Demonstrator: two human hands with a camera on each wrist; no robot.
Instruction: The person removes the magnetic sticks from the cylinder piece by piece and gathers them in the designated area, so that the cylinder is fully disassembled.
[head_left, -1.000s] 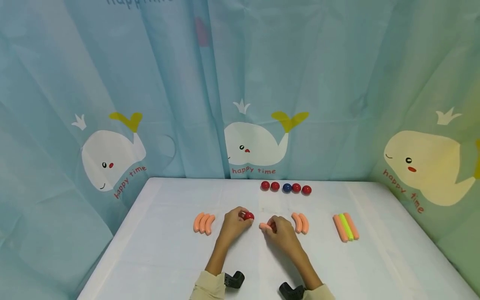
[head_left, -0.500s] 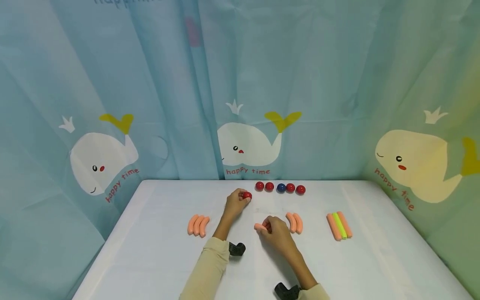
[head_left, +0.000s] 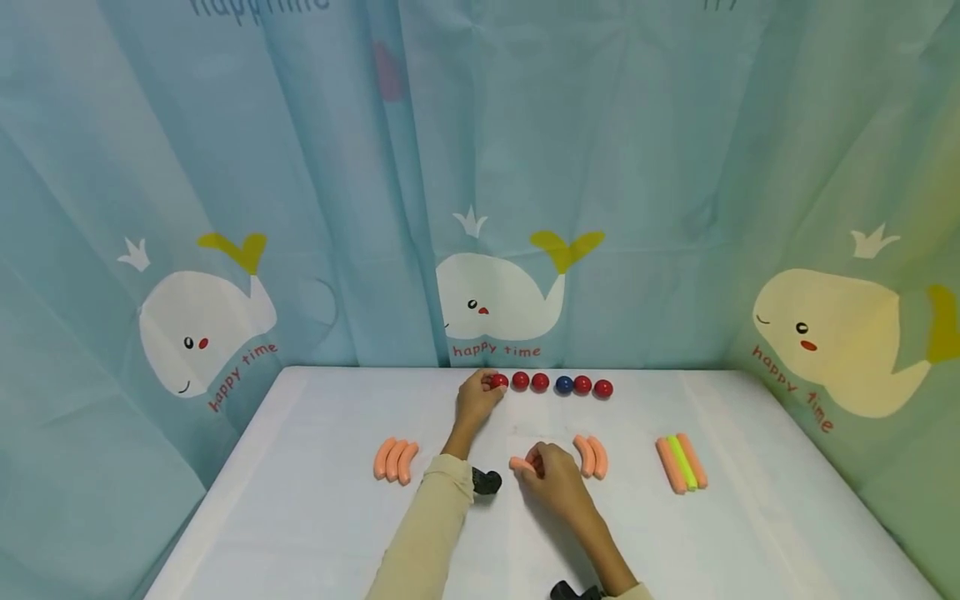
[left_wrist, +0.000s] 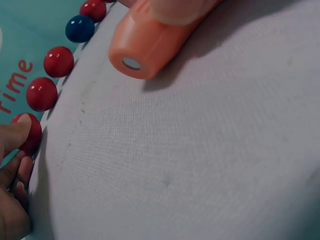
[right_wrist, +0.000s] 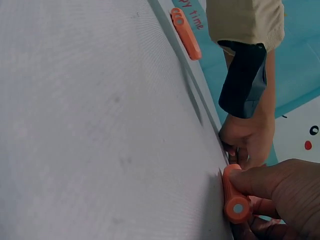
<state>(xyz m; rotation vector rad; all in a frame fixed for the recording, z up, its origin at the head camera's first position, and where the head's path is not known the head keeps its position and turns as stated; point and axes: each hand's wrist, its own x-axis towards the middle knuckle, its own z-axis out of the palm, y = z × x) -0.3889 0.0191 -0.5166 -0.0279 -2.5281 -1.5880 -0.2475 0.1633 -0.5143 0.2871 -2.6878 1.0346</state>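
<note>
At the back of the table my left hand point(head_left: 476, 402) pinches a red ball point(head_left: 499, 381) between thumb and fingers, at the left end of a row of balls. Close to its right sit two more red balls point(head_left: 521, 381), then a blue ball point(head_left: 564, 384) and two further red ones. My right hand point(head_left: 558, 482), nearer the middle, grips a short curved orange stick point(head_left: 520, 463) that points left. In the left wrist view this orange stick point(left_wrist: 145, 45) has a round silvery disc in its end. The right wrist view shows the thumb pressed along it.
Three curved orange sticks point(head_left: 395, 461) lie side by side on the left. Two curved orange sticks point(head_left: 590, 457) lie just right of my right hand. Further right, a green stick point(head_left: 682, 463) lies between two straight orange ones. A whale-print curtain point(head_left: 645, 167) hangs behind the white table point(head_left: 300, 500).
My left hand has carried the red ball from mid-table to the back, up to the left end of the row. My right hand stays in place with the curved orange stick.
</note>
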